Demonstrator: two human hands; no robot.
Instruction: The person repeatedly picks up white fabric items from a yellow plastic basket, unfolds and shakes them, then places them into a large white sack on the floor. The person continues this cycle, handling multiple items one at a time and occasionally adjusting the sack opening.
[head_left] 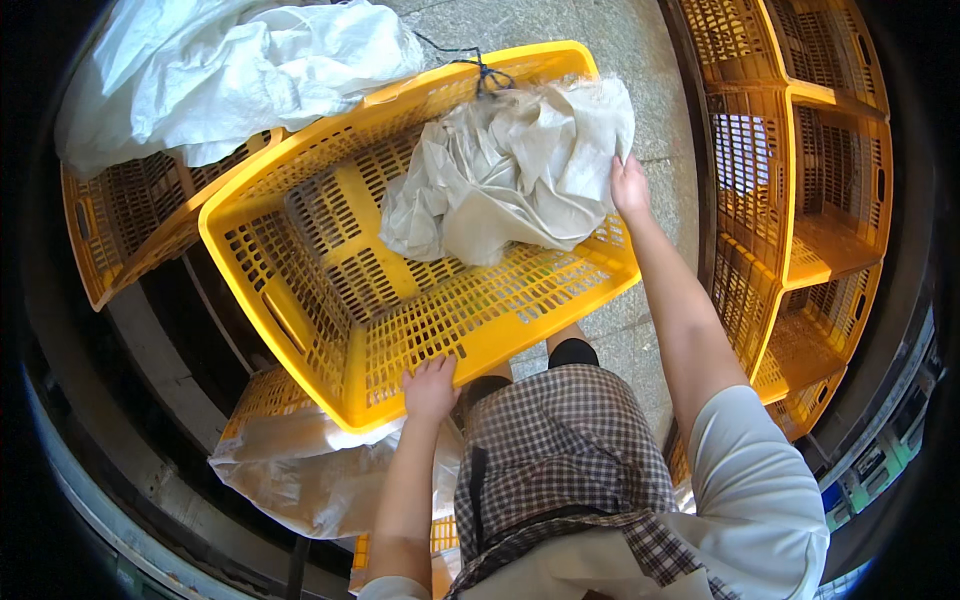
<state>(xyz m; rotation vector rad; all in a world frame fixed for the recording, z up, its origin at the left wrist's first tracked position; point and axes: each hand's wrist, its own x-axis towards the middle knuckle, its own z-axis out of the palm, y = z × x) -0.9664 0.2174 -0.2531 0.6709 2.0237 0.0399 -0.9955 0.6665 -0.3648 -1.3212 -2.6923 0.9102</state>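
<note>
Floor: grey stone (pixel 650 60), past the right hand, with stacked yellow crates (pixel 835 250) farther right.
Yellow crate (pixel 500 347): between both hands, open top facing up; its long axis slants from left of the left hand to the right hand.
Left hand (pixel 430 388): fingers curled over the near rim, clasping it (its underside is hidden).
Right hand (pixel 628 187): at the cream sack (pixel 540 165)'s edge; cannot tell whether it pinches cloth, rim or both.
Cream sack: crumpled, left of the right hand, hiding that end's base.
White sack (pixel 250 75): beyond the left hand, cut off above.
</note>
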